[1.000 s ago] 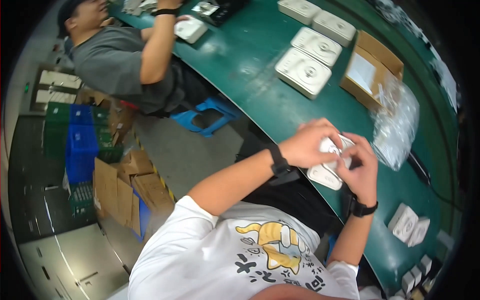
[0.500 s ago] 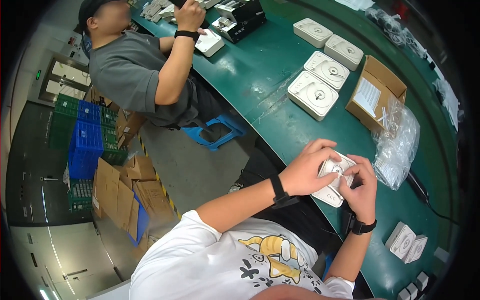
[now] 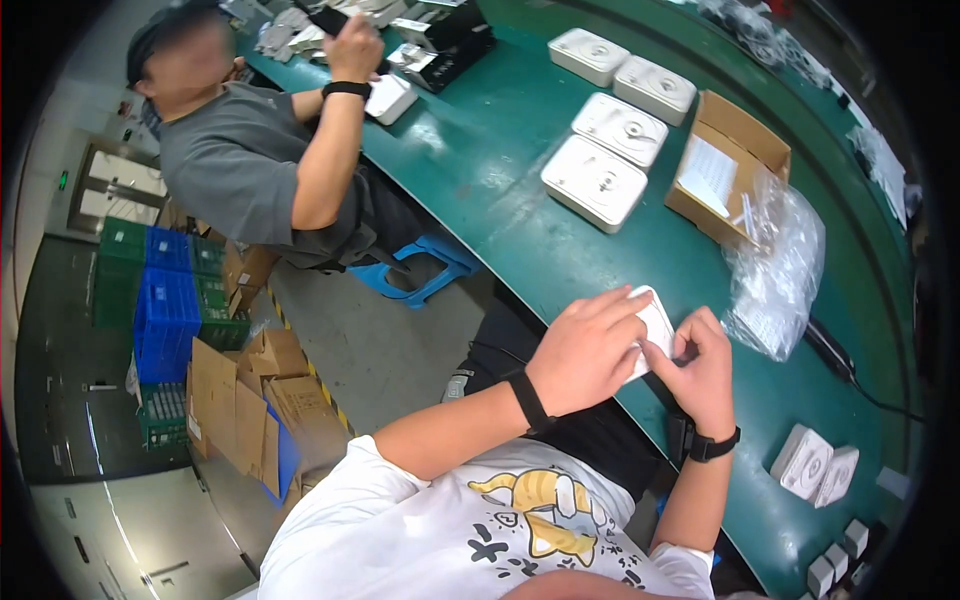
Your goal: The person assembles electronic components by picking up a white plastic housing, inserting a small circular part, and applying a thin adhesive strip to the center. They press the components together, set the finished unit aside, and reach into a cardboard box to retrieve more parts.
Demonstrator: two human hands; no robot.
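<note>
While both hands [image 3: 640,360] grip white box [image 3: 655,325], long axis points away.

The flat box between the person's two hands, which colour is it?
White: the flat box, held by the left hand and right hand, shows best in the head view.

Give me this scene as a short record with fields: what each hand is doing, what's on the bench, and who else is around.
Left hand: grips the near side of a white square box, fingers curled over it
Right hand: closed on the same box's other side
Surface: green workbench
Further back: four white square boxes in pairs
Beside them: open cardboard box, crumpled clear plastic bag
Near right: two small white boxes
Co-worker: a person in a grey shirt seated to the left, arm raised
Floor: blue and green crates, flattened cardboard
</note>
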